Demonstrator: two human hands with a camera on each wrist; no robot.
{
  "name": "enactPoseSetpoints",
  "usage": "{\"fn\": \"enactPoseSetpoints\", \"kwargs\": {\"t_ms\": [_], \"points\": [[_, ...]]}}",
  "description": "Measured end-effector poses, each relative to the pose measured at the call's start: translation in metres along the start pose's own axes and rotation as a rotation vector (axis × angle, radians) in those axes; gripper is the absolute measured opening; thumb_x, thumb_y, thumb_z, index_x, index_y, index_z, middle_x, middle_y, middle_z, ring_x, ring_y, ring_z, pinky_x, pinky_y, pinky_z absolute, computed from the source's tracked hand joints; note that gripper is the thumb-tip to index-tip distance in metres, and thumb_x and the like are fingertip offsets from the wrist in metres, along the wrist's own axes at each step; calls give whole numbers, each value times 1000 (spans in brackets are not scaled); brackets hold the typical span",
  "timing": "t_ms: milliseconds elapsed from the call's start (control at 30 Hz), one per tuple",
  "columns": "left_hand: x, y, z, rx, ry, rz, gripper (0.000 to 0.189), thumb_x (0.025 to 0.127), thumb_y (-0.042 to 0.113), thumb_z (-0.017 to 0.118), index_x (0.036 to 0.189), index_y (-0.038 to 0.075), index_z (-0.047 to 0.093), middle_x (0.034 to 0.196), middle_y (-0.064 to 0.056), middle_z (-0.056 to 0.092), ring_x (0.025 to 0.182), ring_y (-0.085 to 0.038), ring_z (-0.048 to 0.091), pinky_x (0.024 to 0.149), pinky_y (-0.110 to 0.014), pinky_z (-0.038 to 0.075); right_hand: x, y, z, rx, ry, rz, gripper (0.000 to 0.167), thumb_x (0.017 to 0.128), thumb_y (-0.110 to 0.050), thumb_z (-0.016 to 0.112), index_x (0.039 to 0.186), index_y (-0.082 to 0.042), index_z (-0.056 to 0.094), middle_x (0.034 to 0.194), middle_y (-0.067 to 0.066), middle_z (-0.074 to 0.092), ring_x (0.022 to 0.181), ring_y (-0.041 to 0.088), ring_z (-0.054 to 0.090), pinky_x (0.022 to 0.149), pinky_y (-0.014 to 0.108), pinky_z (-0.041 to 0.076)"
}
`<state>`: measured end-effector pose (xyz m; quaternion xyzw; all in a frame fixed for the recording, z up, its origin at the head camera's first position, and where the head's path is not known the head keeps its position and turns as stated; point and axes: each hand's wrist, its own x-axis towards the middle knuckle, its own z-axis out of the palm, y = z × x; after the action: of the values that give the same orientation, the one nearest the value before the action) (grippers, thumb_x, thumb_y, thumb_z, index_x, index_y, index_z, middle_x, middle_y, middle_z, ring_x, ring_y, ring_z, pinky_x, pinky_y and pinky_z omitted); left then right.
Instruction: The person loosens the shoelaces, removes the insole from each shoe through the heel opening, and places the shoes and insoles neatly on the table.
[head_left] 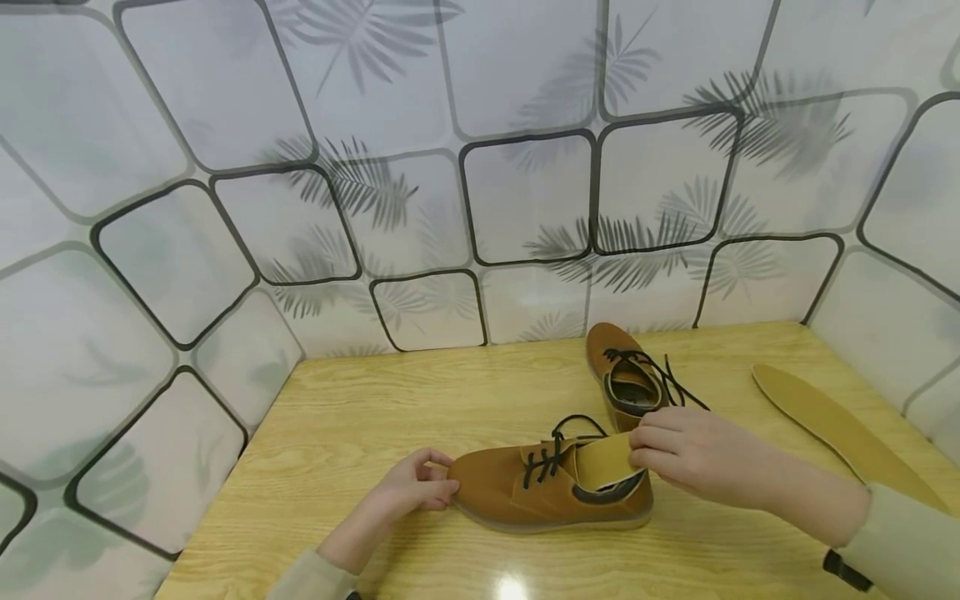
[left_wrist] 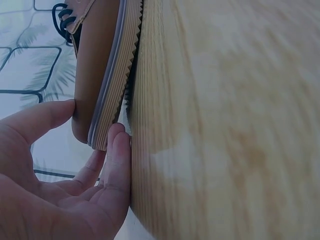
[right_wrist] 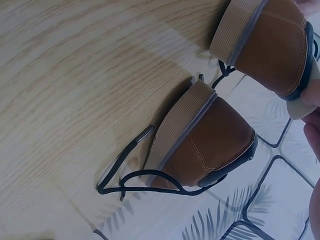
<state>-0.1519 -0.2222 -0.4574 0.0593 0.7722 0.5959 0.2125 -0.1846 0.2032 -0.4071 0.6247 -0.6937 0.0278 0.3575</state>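
Observation:
A brown lace-up shoe (head_left: 487, 483) lies sideways across the table, toe to the left. My left hand (head_left: 408, 487) pinches its toe; in the left wrist view the thumb lies on the upper and fingers (left_wrist: 117, 150) reach under the ridged sole, the toe slightly raised. A tan insole (head_left: 603, 461) sits partly inside the shoe's opening, and my right hand (head_left: 701, 457) grips its heel end above the shoe's heel. The right wrist view shows the insole's edge (right_wrist: 300, 107) sticking out over the dark collar. The insole's front part is hidden inside the shoe.
Behind the heel stands a second brown shoe (head_left: 606, 342) with loose black laces (head_left: 678, 387). Another tan insole (head_left: 832, 417) lies at the right, partly behind my right forearm. Patterned walls (head_left: 525, 200) border the wooden table (head_left: 360, 400) at the back and sides.

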Motion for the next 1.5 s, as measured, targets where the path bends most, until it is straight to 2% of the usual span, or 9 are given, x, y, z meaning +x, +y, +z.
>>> {"fn": "enactPoseSetpoints", "kwargs": {"t_ms": [267,533,833,967,1200,1500], "points": [[0,0,2,1,19,-21,51,97,10,73,138,-7,50,103,-7,66,89,-13,69,85,-27,63,1,2,-4,-68,-13,-35,47,117,-7,30,96,-13,71,98,-3,70,89,14,62,77,29,55],[0,2,3,-10,39,-48,49,97,10,74,137,-6,51,102,-7,66,87,-13,70,82,-27,63,-1,9,-8,-41,51,-45,42,114,-5,34,95,-12,71,96,-2,69,86,14,63,73,29,56],[0,3,2,2,30,-29,50,96,10,74,136,-8,50,105,-10,67,88,-14,70,84,-28,63,-4,15,-8,-38,91,-43,43,115,-8,35,92,-12,72,95,-2,70,85,15,64,73,30,56],[0,3,2,-3,27,-33,49,96,10,75,135,-7,51,104,-9,66,88,-14,70,85,-28,63,-5,15,-12,-50,70,-31,44,116,-9,34,93,-13,71,96,-3,70,87,15,65,75,30,56],[0,2,1,-1,18,-19,49,95,10,75,134,-8,51,104,-9,67,87,-14,70,86,-30,64,-8,16,-18,-86,-22,-10,47,118,-12,29,95,-14,71,98,-4,71,91,14,66,80,30,58],[0,2,0,7,9,-6,49,95,8,74,134,-8,50,103,-8,66,88,-13,70,87,-30,64,-7,19,-24,-96,-3,-22,47,117,-9,30,95,-13,71,97,-3,69,88,14,62,76,30,55]]}}
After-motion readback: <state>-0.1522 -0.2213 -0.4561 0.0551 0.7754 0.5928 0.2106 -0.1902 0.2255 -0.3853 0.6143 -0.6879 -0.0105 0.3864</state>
